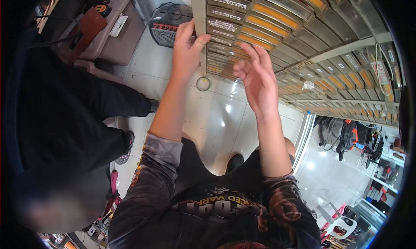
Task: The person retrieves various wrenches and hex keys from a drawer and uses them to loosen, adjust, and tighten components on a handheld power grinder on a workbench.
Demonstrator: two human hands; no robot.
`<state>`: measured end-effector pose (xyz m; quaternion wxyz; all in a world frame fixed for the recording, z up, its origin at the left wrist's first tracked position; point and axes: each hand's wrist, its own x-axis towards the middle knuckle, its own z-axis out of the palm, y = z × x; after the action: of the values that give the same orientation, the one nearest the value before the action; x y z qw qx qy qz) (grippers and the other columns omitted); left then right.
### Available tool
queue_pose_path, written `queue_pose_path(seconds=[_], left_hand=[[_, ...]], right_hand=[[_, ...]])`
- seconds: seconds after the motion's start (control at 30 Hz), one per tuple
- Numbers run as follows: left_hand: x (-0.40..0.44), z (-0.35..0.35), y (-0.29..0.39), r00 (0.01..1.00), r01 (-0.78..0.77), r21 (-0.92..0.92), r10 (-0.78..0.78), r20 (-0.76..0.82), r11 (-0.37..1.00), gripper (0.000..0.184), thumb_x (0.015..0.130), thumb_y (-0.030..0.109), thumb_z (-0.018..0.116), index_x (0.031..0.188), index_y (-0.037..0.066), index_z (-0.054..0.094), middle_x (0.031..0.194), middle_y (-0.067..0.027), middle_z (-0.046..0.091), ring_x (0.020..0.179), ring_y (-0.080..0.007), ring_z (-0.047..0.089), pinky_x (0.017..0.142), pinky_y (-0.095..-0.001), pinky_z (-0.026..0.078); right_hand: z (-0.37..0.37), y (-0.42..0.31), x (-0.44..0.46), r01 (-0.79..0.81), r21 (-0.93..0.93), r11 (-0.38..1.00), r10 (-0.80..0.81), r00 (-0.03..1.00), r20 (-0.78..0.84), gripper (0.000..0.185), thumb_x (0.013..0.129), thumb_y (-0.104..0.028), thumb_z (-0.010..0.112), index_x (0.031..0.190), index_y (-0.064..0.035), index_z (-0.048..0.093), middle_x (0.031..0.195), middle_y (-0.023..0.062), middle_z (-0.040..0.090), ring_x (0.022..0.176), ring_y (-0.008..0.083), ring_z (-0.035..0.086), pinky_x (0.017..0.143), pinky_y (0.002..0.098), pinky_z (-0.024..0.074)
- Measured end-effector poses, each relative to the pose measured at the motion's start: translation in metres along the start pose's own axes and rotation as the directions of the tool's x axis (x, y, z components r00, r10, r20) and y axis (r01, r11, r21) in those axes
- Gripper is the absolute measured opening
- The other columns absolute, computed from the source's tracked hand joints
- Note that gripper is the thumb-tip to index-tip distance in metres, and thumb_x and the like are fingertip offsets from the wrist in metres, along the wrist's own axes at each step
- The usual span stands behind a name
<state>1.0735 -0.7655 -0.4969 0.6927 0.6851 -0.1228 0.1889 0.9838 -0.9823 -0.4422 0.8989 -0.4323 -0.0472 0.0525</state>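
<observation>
A tall cabinet of small labelled drawers, some with orange contents or fronts, rises ahead of me. At its left edge, my left hand is raised with fingers stretched and thumb apart, beside the cabinet's pale upright post. Whether it touches the post I cannot tell. In front of the lower drawers hovers my right hand, palm turned inward, fingers spread and slightly curled, with nothing in it. Labels near the hands include "BRIDGE DUCTOR" and "BRIDGE CLAMP".
A black amplifier-like box stands on the tiled floor left of the cabinet, near a small green ring. A brown storage bin is farther left. Another person in dark clothes is close at my left. Tools lie at right.
</observation>
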Motion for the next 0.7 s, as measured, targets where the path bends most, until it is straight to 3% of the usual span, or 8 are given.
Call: queue_pose_path(seconds=[0.03,0.17,0.27,0.33,0.4,0.53,0.63,0.7], left_hand=[[0.002,-0.007,0.005,0.999,0.009,0.007,-0.009,0.037,1.000,0.066,0.099,0.008,0.084,0.158,-0.002,0.057,0.142,-0.0079,0.056,0.126,-0.0205,0.064,0.110,-0.0357,0.053],[0.015,-0.055,0.065,0.874,0.458,-0.407,-0.316,0.369,0.790,0.059,0.099,0.010,0.084,0.153,0.000,0.064,0.135,-0.0068,0.066,0.128,-0.0195,0.063,0.112,-0.0345,0.051],[0.023,-0.075,0.104,0.877,0.328,-0.092,-0.267,0.399,0.940,0.052,0.096,0.023,0.088,0.139,0.001,0.070,0.134,-0.0081,0.067,0.131,-0.0216,0.063,0.112,-0.0370,0.049],[0.022,-0.088,0.125,0.835,0.253,-0.028,-0.203,0.511,0.967,0.044,0.097,0.016,0.087,0.135,0.001,0.070,0.131,-0.0048,0.069,0.122,-0.0169,0.064,0.108,-0.0335,0.050],[0.024,-0.089,0.144,0.766,0.112,0.020,-0.100,0.636,0.993,0.037,0.097,0.011,0.086,0.130,0.002,0.071,0.126,-0.0021,0.069,0.112,-0.0137,0.065,0.103,-0.0312,0.051],[0.019,-0.072,0.167,0.633,0.043,0.102,-0.106,0.767,0.994,0.032,0.095,0.006,0.085,0.123,0.000,0.071,0.125,-0.0065,0.069,0.112,-0.0175,0.064,0.102,-0.0349,0.051],[0.016,-0.059,0.166,0.656,0.104,0.238,-0.246,0.713,0.966,0.029,0.093,0.003,0.085,0.120,0.001,0.073,0.118,-0.0036,0.071,0.107,-0.0154,0.064,0.099,-0.0324,0.052],[0.015,-0.053,0.166,0.692,0.046,0.287,-0.238,0.681,0.957,0.029,0.092,0.000,0.084,0.118,0.002,0.073,0.114,-0.0018,0.071,0.105,-0.0140,0.064,0.097,-0.0310,0.052]], right_hand=[[0.001,0.003,-0.001,0.007,-0.018,1.000,-0.007,1.000,-0.014,0.049,0.110,-0.015,0.058,0.156,-0.0061,0.041,0.151,0.0166,0.059,0.112,0.0260,0.070,0.101,0.0423,0.0557],[0.018,0.026,-0.033,0.007,-0.074,0.997,-0.011,0.999,-0.047,0.037,0.107,-0.011,0.061,0.137,-0.0081,0.041,0.144,0.0172,0.059,0.110,0.0286,0.069,0.100,0.0440,0.0542],[0.033,0.039,-0.101,-0.043,-0.106,0.993,0.039,0.999,-0.035,0.036,0.106,-0.010,0.064,0.132,-0.0096,0.040,0.141,0.0174,0.058,0.108,0.0308,0.068,0.099,0.0461,0.0528],[0.042,0.049,-0.143,-0.038,-0.052,0.998,0.038,0.999,0.001,0.041,0.107,0.004,0.057,0.140,-0.0052,0.034,0.142,0.0186,0.056,0.111,0.0271,0.068,0.098,0.0401,0.0545],[0.054,0.042,-0.174,-0.108,-0.087,0.990,0.111,0.994,0.025,0.043,0.106,0.008,0.056,0.141,-0.0041,0.034,0.144,0.0189,0.055,0.112,0.0253,0.067,0.098,0.0392,0.0542],[0.060,0.034,-0.202,-0.218,-0.257,0.942,0.251,0.962,0.107,0.068,0.104,0.004,0.059,0.161,-0.0046,0.022,0.147,0.0183,0.052,0.113,0.0259,0.065,0.102,0.0430,0.0524],[0.056,0.036,-0.202,-0.222,-0.323,0.920,0.269,0.957,0.109,0.072,0.103,0.006,0.058,0.163,-0.0049,0.019,0.140,0.0171,0.056,0.114,0.0240,0.064,0.102,0.0420,0.0521],[0.057,0.041,-0.203,-0.166,-0.291,0.942,0.202,0.975,0.097,0.065,0.104,0.005,0.060,0.160,-0.0042,0.029,0.136,0.0145,0.060,0.113,0.0222,0.064,0.103,0.0401,0.0516]])
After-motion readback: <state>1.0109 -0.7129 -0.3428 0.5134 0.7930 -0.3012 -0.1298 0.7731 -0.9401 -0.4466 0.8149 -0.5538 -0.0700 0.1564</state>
